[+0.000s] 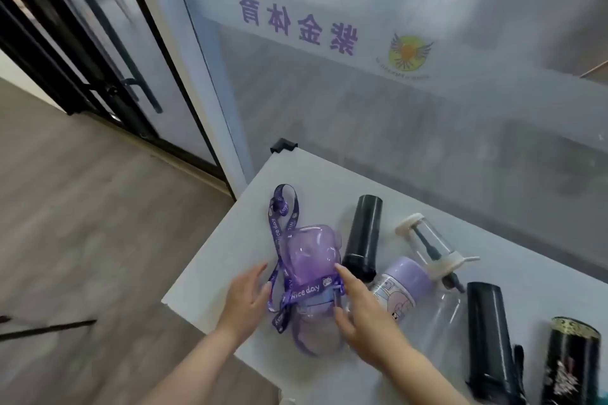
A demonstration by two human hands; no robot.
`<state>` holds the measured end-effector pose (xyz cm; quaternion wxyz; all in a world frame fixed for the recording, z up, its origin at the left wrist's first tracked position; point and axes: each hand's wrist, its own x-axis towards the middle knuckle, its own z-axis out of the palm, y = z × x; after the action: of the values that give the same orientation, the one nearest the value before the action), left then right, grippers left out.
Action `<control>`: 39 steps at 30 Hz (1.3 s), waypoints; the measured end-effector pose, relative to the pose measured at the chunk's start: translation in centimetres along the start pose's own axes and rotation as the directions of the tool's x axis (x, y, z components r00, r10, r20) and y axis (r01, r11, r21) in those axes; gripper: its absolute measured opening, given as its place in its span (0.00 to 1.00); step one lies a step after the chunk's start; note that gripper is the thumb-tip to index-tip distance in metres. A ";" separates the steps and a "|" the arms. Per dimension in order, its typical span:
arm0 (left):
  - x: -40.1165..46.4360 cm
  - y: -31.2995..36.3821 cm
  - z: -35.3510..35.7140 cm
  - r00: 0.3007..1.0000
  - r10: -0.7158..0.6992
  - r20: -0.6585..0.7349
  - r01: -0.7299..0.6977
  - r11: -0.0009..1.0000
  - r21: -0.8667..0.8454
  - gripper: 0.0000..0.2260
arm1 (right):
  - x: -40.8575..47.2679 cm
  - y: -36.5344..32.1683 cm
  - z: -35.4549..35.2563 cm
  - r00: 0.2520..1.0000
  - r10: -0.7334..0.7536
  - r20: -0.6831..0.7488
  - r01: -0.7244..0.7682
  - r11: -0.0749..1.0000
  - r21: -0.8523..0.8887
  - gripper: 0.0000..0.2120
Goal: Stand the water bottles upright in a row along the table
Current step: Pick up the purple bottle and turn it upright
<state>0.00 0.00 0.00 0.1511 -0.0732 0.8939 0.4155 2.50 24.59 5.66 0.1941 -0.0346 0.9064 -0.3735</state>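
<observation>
Your left hand (245,297) lay low and left of centre in the frame, fingers straight and spread, holding nothing, just beside the purple strap (285,273) of the purple bottle (309,260); whether the fingertips touched the strap could not be told. Your right hand (360,312) reached in from the lower middle, fingers likewise extended and relaxed rather than curled, its forefinger tip against the right side of that purple bottle, its thumb low beside the bottle's lid end; the bottle lay on its side between your two hands, at the left end of the white table (230,240), the strap printed "Nice day" looped over and beyond it. To the right of your right hand, touching or nearly so, lay a black bottle (362,237) pointing toward the upper part of the frame; further right lay a clear bottle with a white cap (427,246), and below it a lilac-capped clear bottle (403,286), partly covered by your wrist; in the lower right corner stood or leaned a tall black bottle (490,335) and a dark patterned bottle (570,365), their bases cut off by the frame edge. Behind the table, across the upper frame, ran a frosted glass wall (394,108) with purple lettering.
</observation>
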 end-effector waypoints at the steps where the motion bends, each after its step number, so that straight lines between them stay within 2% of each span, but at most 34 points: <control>1: 0.1 0.4 0.6 0.999 0.008 0.050 0.000 0.989 -0.148 0.19 | 0.5 -0.3 0.1 1.000 0.009 0.009 -0.009 1.000 0.005 0.35; 2: 0.2 0.9 1.0 0.991 0.012 0.134 0.025 0.963 -0.268 0.19 | 1.0 -0.7 0.2 0.999 0.031 0.009 -0.031 0.999 0.021 0.36; 4: -0.3 2.3 1.6 0.977 0.033 0.209 0.055 0.915 -0.401 0.24 | 1.7 -0.8 0.6 0.999 0.041 0.001 -0.041 0.997 0.065 0.37; 9: -0.4 2.8 3.1 0.973 0.059 0.222 0.047 0.896 -0.441 0.44 | 2.6 -0.6 0.4 0.997 0.079 -0.002 -0.079 0.993 0.090 0.36; 11: -0.3 3.3 3.3 0.982 0.038 0.183 0.047 0.898 -0.437 0.46 | 2.8 -0.8 0.2 0.995 0.097 0.009 -0.098 0.989 0.109 0.34; 17: 0.4 4.5 2.6 0.995 -0.025 0.092 0.060 0.913 -0.402 0.32 | 3.2 -0.7 -0.6 0.988 0.155 0.020 -0.156 0.969 0.192 0.35; 21: 1.9 5.1 0.4 0.992 -0.061 0.106 0.095 0.932 -0.349 0.23 | 4.2 -1.0 -1.8 0.970 0.233 0.066 -0.242 0.907 0.346 0.35; 23: 2.8 5.4 -1.1 0.983 -0.084 0.166 0.141 0.918 -0.370 0.20 | 4.7 -1.5 -2.3 0.953 0.276 0.121 -0.300 0.827 0.476 0.33; 26: 4.1 5.9 -3.2 0.963 -0.089 0.253 0.193 0.884 -0.426 0.15 | 5.7 -2.7 -3.1 0.916 0.341 0.210 -0.389 0.635 0.668 0.34; 29: 5.1 7.0 -5.3 0.961 -0.068 0.270 0.186 0.878 -0.441 0.11 | 6.4 -4.0 -3.9 0.879 0.413 0.237 -0.429 0.473 0.769 0.35; 32: 6.3 8.1 -7.3 0.955 -0.020 0.296 0.154 0.886 -0.438 0.11 | 7.0 -4.8 -4.4 0.827 0.447 0.341 -0.487 0.268 0.832 0.33; 34: 7.1 8.4 -8.3 0.947 0.017 0.322 0.133 0.890 -0.437 0.13 | 7.2 -5.4 -4.6 0.803 0.421 0.421 -0.523 0.159 0.838 0.26; 36: 7.9 8.8 -9.1 0.938 0.045 0.343 0.117 0.892 -0.437 0.14 | 7.5 -6.1 -4.7 0.774 0.403 0.489 -0.547 0.035 0.837 0.13; 39: 9.3 9.2 -10.0 0.917 0.092 0.387 0.083 0.908 -0.411 0.15 | 8.1 -6.2 -4.0 0.738 0.399 0.545 -0.519 -0.182 0.835 0.08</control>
<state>-13.23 -1.78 9.69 0.3093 -0.0159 0.7342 0.6042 -6.99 21.09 9.84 0.3216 0.4192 0.3286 -0.7828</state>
